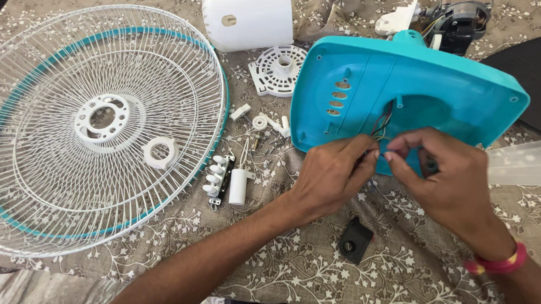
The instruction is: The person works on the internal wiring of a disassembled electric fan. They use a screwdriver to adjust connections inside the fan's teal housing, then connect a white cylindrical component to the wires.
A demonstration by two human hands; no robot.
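Note:
A turquoise plastic fan base (444, 83) lies tilted on the patterned cloth, underside up, with thin wires (383, 121) coming out of a hole in it. My left hand (332, 175) and my right hand (445, 175) meet at its near edge and pinch the ends of those wires between fingertips. A dark small part shows under my right palm. My right wrist wears a pink and yellow band (497, 262).
A white wire fan guard (99, 123) with a teal rim covers the left. A push-button switch block (218, 180), white cylinder (238, 187), loose screws and small white parts lie beside it. White motor cover (249, 16), vented disc (277, 69), fan motor (459, 19), black square piece (354, 241).

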